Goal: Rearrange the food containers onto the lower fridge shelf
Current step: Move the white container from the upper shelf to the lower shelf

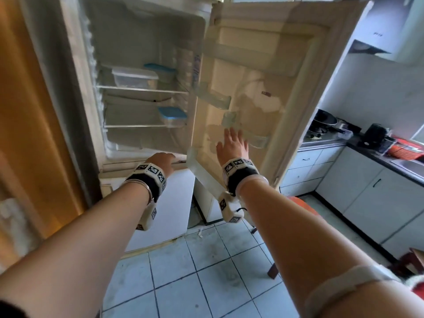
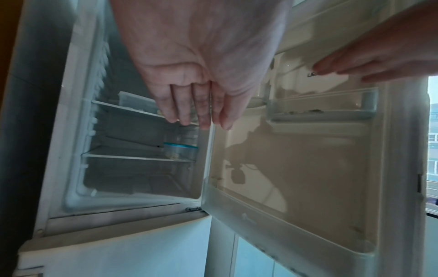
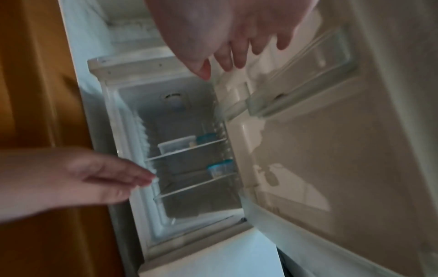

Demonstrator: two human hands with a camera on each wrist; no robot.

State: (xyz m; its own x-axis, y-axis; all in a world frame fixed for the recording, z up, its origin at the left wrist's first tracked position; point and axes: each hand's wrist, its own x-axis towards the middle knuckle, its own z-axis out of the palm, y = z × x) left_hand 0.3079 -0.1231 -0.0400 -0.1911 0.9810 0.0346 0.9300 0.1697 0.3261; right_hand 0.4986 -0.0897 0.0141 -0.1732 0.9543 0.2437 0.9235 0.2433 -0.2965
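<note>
White and cream plastic fills my view: the fridge (image 1: 146, 31) stands open before me, its door (image 1: 270, 92) swung wide to my right. Inside, the upper shelf (image 1: 142, 89) carries a clear container (image 1: 134, 76) with a blue-lidded container (image 1: 160, 71) just beside it, further back and to the right. The lower shelf (image 1: 137, 126) holds one small blue-lidded tub (image 1: 172, 117) at its right end, near the door hinge side. My right hand (image 1: 232, 145) is raised in front of the door's inner panel, its fingers (image 1: 229, 134) straight and slightly spread, holding nothing. My left hand (image 1: 160, 161) reaches toward the fridge's bottom edge, fingers (image 2: 187, 105) together, relaxed and empty. Both hands are well apart from the containers.
</note>
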